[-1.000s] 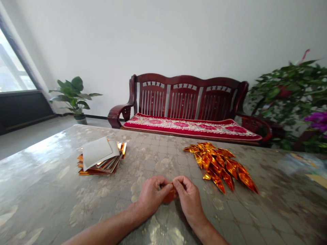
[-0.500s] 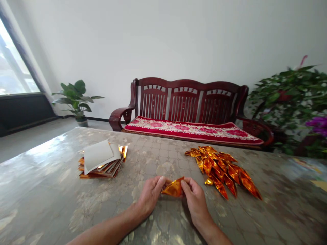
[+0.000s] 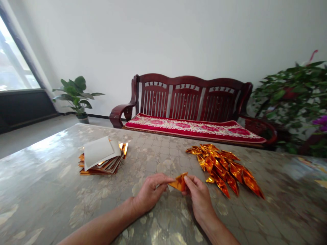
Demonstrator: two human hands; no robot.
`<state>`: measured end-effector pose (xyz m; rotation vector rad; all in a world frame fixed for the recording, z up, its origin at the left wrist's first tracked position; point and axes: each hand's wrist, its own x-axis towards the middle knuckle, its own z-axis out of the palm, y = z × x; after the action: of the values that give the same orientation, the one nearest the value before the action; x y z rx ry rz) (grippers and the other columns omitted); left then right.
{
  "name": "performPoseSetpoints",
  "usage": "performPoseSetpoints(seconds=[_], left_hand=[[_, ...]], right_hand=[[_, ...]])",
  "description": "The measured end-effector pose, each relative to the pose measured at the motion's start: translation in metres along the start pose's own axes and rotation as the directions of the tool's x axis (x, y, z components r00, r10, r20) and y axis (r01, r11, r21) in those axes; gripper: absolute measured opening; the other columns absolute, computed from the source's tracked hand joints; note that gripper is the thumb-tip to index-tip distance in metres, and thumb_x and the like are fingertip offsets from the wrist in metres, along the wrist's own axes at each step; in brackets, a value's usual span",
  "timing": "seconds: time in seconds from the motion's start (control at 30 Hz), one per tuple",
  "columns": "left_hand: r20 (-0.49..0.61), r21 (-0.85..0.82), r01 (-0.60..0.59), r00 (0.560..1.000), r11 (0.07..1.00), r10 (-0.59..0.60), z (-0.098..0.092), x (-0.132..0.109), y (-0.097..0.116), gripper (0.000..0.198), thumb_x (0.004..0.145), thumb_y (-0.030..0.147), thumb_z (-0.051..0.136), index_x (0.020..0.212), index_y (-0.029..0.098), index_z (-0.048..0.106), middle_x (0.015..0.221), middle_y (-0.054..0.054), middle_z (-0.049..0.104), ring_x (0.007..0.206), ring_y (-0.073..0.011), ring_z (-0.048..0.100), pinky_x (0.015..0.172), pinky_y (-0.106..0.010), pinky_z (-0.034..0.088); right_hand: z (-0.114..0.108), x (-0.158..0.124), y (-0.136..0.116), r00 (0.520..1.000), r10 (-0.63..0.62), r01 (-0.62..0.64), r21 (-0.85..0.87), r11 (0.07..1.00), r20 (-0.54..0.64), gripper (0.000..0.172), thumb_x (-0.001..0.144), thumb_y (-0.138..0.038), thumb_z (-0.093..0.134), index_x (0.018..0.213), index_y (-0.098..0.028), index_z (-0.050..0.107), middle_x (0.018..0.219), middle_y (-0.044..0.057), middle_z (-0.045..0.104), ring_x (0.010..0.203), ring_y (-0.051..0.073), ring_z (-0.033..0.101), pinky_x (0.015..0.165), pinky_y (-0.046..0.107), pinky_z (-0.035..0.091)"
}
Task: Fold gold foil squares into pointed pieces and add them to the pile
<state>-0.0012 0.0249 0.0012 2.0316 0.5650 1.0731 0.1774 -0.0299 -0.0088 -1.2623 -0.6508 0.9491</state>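
A folded piece of shiny gold foil paper (image 3: 178, 183) is held above the near middle of the table. My right hand (image 3: 198, 192) pinches its right side between thumb and fingers. The closed fingers of my left hand (image 3: 153, 190) are at its left corner, the index finger stretched along the edge; the underside of this grip is hidden. To the right lies a heap of folded gold foil pieces (image 3: 221, 166), pointed at the ends like boats. On the left sits a stack of foil paper sheets (image 3: 100, 156), pale backing upward on top and gold edges showing.
The table (image 3: 51, 190) has a glossy, floral-patterned cover. Past its far edge stands a dark red wooden bench (image 3: 184, 98) with a red floral seat cover (image 3: 196, 128). A clear plastic bag (image 3: 306, 168) lies at the right. Potted plants (image 3: 76, 95) flank the bench.
The foil piece has shifted slightly right and turned in my hands. My left thumb has come off its front face, and the left fingers are now at the corner. The view has shifted slightly.
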Motion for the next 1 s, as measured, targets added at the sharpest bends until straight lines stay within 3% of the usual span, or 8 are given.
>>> performPoseSetpoints(seconds=[0.1,0.3,0.5,0.63,0.77,1.0], left_hand=[[0.015,0.004,-0.030,0.999,1.000,0.030,-0.002,0.000,-0.001,0.028,0.086,0.010,0.056,0.103,0.020,0.076,0.088,-0.005,0.074,0.083,-0.0161,0.067,0.079,-0.024,0.049],[0.013,0.018,-0.039,0.999,0.999,0.038,-0.004,0.000,-0.003,0.016,0.089,0.020,0.063,0.096,0.018,0.078,0.083,-0.006,0.075,0.078,-0.0167,0.069,0.075,-0.024,0.050],[0.006,-0.003,0.018,1.000,1.000,-0.018,-0.003,0.001,0.002,0.012,0.086,0.024,0.068,0.089,0.020,0.079,0.080,-0.005,0.076,0.075,-0.0167,0.070,0.073,-0.024,0.050],[-0.058,-0.065,0.138,0.988,0.988,-0.142,0.002,0.000,-0.001,0.011,0.078,0.021,0.073,0.086,0.019,0.079,0.078,-0.003,0.076,0.073,-0.0166,0.069,0.072,-0.024,0.051],[-0.120,-0.241,0.293,0.937,0.925,-0.328,0.010,-0.004,-0.007,0.018,0.071,0.022,0.074,0.089,0.018,0.078,0.080,-0.004,0.077,0.072,-0.0176,0.069,0.069,-0.024,0.053],[-0.190,-0.319,0.332,0.895,0.888,-0.403,0.015,-0.004,-0.007,0.017,0.072,0.023,0.071,0.087,0.017,0.077,0.080,-0.004,0.077,0.071,-0.0180,0.068,0.068,-0.026,0.054]], right_hand=[[0.000,-0.001,0.000,1.000,0.004,-0.004,0.001,1.000,0.006,0.039,0.062,-0.052,0.080,0.072,-0.017,0.067,0.064,0.000,0.063,0.059,0.014,0.055,0.048,0.021,0.046],[0.001,-0.003,-0.002,1.000,0.003,-0.003,-0.009,1.000,0.005,0.039,0.062,-0.052,0.080,0.072,-0.017,0.066,0.062,0.000,0.062,0.058,0.013,0.054,0.048,0.021,0.045],[0.001,-0.004,-0.002,1.000,-0.005,0.005,-0.015,1.000,0.013,0.040,0.062,-0.053,0.080,0.072,-0.017,0.067,0.062,-0.001,0.062,0.056,0.012,0.053,0.047,0.020,0.043],[0.000,-0.004,0.001,0.999,-0.026,0.026,0.012,1.000,0.020,0.039,0.064,-0.053,0.080,0.073,-0.017,0.067,0.061,-0.001,0.062,0.055,0.012,0.052,0.047,0.020,0.042],[0.000,-0.004,0.004,0.998,-0.061,0.062,0.050,0.997,-0.023,0.038,0.067,-0.052,0.079,0.077,-0.018,0.068,0.063,-0.002,0.063,0.055,0.011,0.051,0.047,0.020,0.041],[0.002,-0.008,0.003,0.994,-0.097,0.099,0.056,0.993,-0.044,0.032,0.069,-0.049,0.078,0.080,-0.019,0.070,0.067,-0.001,0.063,0.060,0.014,0.053,0.048,0.021,0.043]])
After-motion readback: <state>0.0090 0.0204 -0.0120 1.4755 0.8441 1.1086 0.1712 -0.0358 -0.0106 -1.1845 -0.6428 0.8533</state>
